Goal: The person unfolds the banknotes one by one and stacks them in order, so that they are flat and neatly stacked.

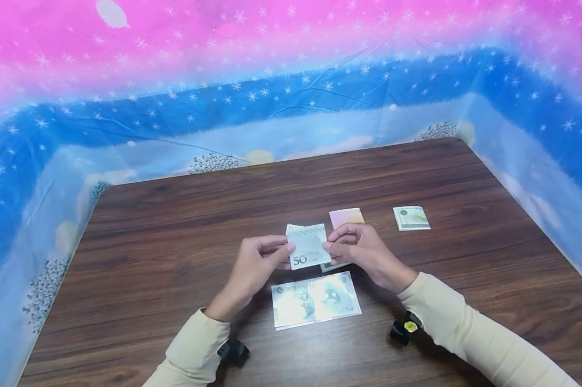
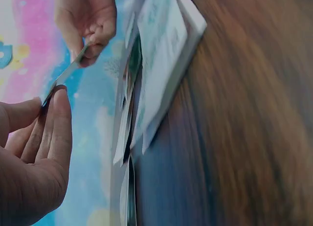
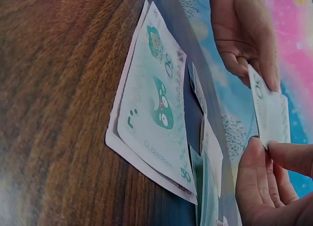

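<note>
Above the table, my left hand (image 1: 252, 263) and right hand (image 1: 370, 255) pinch opposite side edges of a folded pale-green banknote (image 1: 309, 244) marked 50. Thumbs face me, with fingers behind the note. In the right wrist view, the folded banknote (image 3: 269, 108) stands between both hands. Just below, closer to me, lies a flat stack of unfolded banknotes (image 1: 291, 309), glossy with glare. Its top banknote (image 3: 156, 99) carries a green cartoon figure. Beneath the right fingers, a green folded note (image 1: 331, 266) is partly hidden.
Behind the right hand lies a pink-and-yellow folded note (image 1: 345, 216), partly covered. Farther right sits a green folded note (image 1: 411, 218). The brown wooden table (image 1: 175, 226) is bordered by a pink and blue snowflake cloth (image 1: 271, 102).
</note>
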Tool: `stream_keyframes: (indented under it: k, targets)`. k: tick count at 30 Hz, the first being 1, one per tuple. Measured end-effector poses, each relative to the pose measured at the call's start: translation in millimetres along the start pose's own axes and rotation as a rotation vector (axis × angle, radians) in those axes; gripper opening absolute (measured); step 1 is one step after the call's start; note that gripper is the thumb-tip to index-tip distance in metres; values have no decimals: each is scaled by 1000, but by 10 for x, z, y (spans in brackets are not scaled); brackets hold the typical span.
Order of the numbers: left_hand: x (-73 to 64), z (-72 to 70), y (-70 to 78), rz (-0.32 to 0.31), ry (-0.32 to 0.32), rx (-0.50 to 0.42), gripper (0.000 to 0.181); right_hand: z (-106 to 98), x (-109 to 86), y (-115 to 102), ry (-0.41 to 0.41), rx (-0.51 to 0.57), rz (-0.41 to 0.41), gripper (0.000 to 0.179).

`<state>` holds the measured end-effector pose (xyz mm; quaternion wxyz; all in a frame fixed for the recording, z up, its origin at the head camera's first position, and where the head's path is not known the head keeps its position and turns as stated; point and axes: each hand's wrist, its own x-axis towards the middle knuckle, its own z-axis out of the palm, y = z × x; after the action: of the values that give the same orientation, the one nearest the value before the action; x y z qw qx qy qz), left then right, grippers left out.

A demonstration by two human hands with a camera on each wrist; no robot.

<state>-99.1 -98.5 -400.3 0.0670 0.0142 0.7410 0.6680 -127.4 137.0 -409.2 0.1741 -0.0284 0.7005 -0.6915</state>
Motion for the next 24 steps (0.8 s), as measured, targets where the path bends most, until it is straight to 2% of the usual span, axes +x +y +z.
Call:
stream_keyframes:
  k: [5, 11, 18, 24]
  targets:
    - [2, 20, -1, -76, 2, -119, 26, 44, -16, -4, 27, -47, -23, 14]
    - [-13, 41, 19, -102, -31, -200, 29, 88, -43, -16, 8, -88, -27, 22]
    - [-22, 72, 21, -104, -69, -216, 31, 144, -102, -49, -30, -139, 26, 41]
    - [-26, 114, 16, -106, -91, -239, 30, 211, -148, -63, -54, -180, 40, 53]
